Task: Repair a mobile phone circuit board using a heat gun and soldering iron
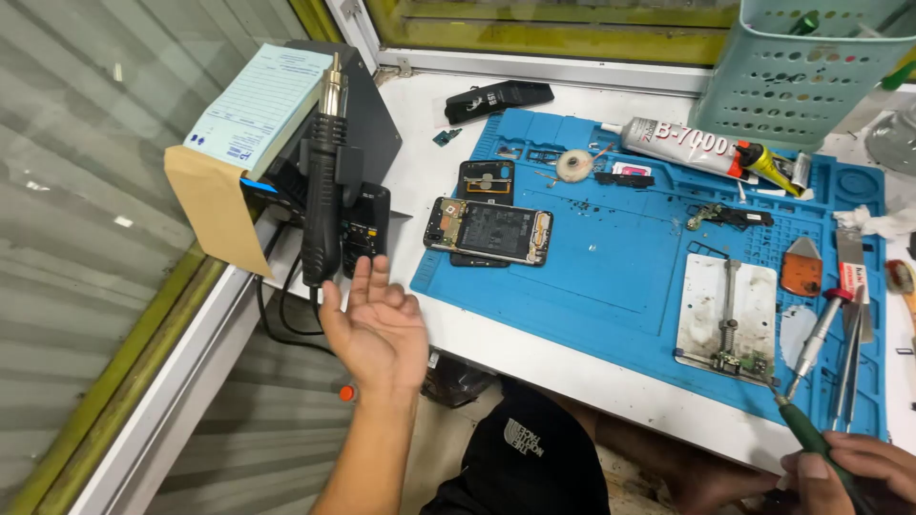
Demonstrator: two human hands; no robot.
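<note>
My left hand (377, 324) is raised palm up with fingers apart, holding nothing, just below a black hot-air gun (322, 181) that hangs in its stand at the table's left edge. My right hand (844, 472) at the lower right grips a green-handled tool (806, 434), its tip touching a small circuit board (742, 362) clamped in a metal board holder (727, 310). An opened phone (489, 231) with its insides exposed lies on the blue repair mat (620, 257), partly over another dark phone part (485, 178).
A glue tube (682, 143) and a small yellow bottle (768, 164) lie at the mat's far side. A teal perforated basket (801, 62) stands at the back right. A receipt pad (260, 105) rests on the black station. Tweezers and a screwdriver (821, 334) lie at the right.
</note>
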